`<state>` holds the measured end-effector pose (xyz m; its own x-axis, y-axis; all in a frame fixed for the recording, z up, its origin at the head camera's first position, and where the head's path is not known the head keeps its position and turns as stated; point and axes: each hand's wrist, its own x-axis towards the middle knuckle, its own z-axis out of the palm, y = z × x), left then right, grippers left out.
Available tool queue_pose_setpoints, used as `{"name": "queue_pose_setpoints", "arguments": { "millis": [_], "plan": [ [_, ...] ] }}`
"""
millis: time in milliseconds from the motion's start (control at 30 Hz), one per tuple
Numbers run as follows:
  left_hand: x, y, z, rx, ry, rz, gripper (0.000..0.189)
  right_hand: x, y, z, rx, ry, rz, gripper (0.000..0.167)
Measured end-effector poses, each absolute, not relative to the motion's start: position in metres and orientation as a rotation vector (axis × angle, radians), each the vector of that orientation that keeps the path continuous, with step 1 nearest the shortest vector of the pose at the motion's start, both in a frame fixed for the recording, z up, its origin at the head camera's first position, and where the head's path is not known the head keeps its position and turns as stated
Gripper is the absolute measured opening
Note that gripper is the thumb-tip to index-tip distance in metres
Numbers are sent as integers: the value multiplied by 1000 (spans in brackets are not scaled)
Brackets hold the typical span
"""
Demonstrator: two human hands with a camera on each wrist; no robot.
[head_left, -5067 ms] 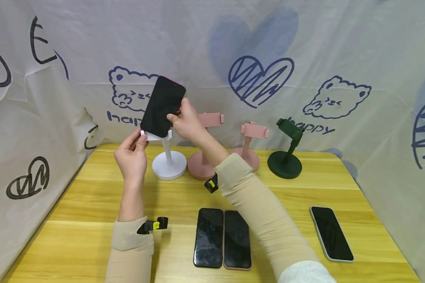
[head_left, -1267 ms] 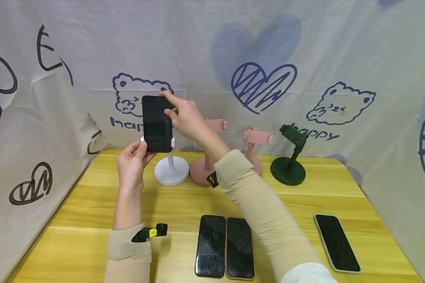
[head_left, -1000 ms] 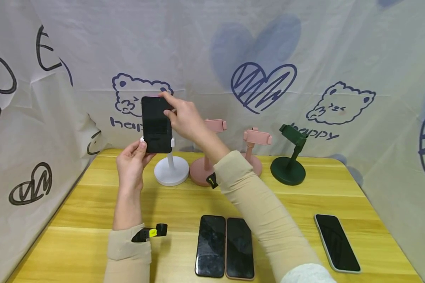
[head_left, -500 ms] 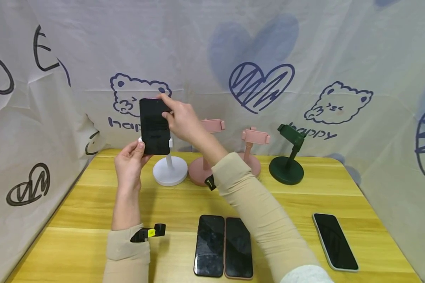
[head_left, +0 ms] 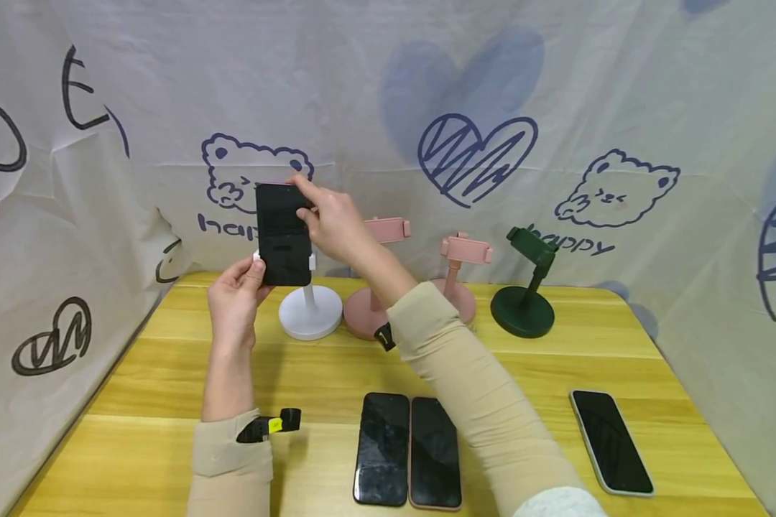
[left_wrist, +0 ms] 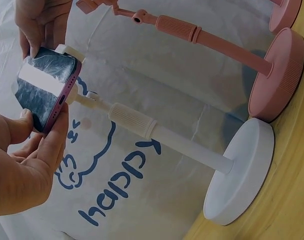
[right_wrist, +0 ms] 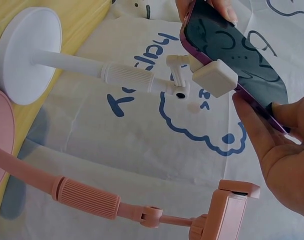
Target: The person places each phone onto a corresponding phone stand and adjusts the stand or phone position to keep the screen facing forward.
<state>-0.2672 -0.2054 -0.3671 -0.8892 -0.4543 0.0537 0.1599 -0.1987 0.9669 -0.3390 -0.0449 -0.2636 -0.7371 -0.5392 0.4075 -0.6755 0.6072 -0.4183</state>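
A smartphone [head_left: 283,233] with a dark screen and purple-pink edge stands upright, its lower part between the white clamp ends of the white phone stand [head_left: 310,313]. My left hand [head_left: 236,294] pinches its lower left corner, thumb on the screen side and fingers behind, as the left wrist view shows. My right hand [head_left: 336,222] grips the upper right side, with the index finger over the top edge and the thumb at the screen's side. In the right wrist view, a white clamp end [right_wrist: 215,78] hugs the phone's purple edge, between the two hands.
Two pink phone stands [head_left: 467,250] and a dark green phone stand [head_left: 522,311] line the table's back. Near the front lie a black phone [head_left: 381,449] and a pink-edged phone [head_left: 435,454], side by side. A white-edged phone [head_left: 612,443] lies at right. A patterned cloth hangs behind.
Five seconds ago the phone was tilted above the white clamp; it has since turned upright and come down between the clamp ends. Over the last second it moved slightly lower with both hands on it.
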Motion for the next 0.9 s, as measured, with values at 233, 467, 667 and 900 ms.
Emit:
{"name": "queue_pose_setpoints", "arguments": {
  "millis": [233, 467, 667, 900],
  "plan": [
    [-269, -206, -367, 349, -1656, -2135, 42, -339, -45, -266, 1001, -2603, 820, 43],
    [-269, -206, -367, 344, -1672, -2127, 43, -336, -45, -268, 996, -2623, 846, 44],
    [-268, -206, -366, 348, -1700, -2116, 44, -335, -44, -270, 990, -2633, 850, 44],
    [-268, -206, -367, 356, -1695, -2115, 43, -332, -45, -272, 993, -2645, 842, 46]
  ]
}}
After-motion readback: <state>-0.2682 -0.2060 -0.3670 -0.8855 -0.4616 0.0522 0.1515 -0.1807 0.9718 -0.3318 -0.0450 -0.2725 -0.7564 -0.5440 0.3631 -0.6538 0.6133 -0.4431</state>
